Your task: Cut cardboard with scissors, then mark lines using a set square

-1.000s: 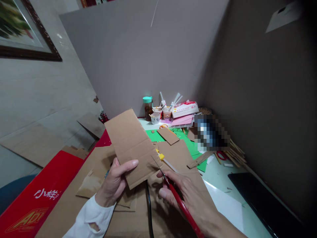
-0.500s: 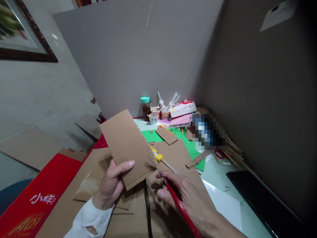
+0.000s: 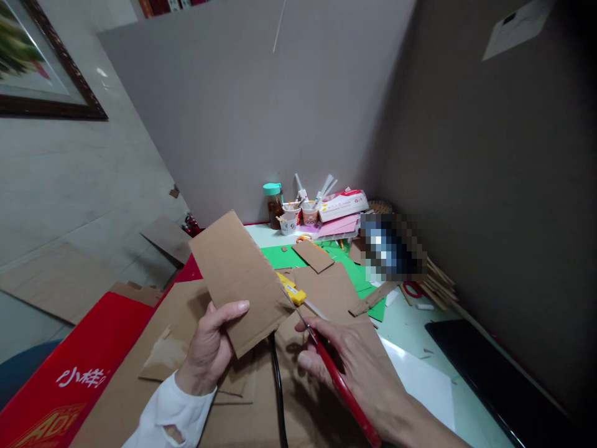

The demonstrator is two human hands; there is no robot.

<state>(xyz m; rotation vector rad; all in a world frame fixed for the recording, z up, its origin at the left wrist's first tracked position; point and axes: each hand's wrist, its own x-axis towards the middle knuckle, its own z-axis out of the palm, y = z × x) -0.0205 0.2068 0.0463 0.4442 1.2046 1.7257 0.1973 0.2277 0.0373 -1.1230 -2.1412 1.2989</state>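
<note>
My left hand [image 3: 212, 339] grips a rectangular piece of cardboard [image 3: 236, 277] by its lower left edge, thumb on top, and holds it tilted above the work surface. In my right hand [image 3: 338, 358] is a pair of red-handled scissors [image 3: 336, 379], seen nearly edge-on. Their thin blades point up and left, at the right edge of the cardboard; whether they touch it I cannot tell. Behind the blades lies a yellow utility knife [image 3: 293, 291]. A larger cardboard sheet [image 3: 326, 286] is spread beneath both hands, and a black cable [image 3: 278, 386] runs over it.
Cups with sticks [image 3: 310, 213], a teal-lidded jar [image 3: 273, 205] and a tissue pack [image 3: 344, 204] stand at the back. A small cardboard piece [image 3: 313, 256] lies on green sheets [image 3: 277, 256]. Left is a red box [image 3: 69, 367]; right, a black flat object [image 3: 485, 373]. Grey panels enclose the table.
The cardboard has shifted slightly left and down in my left hand. The scissor blades now sit nearer its right edge, overlapping it less. My right hand has barely moved.
</note>
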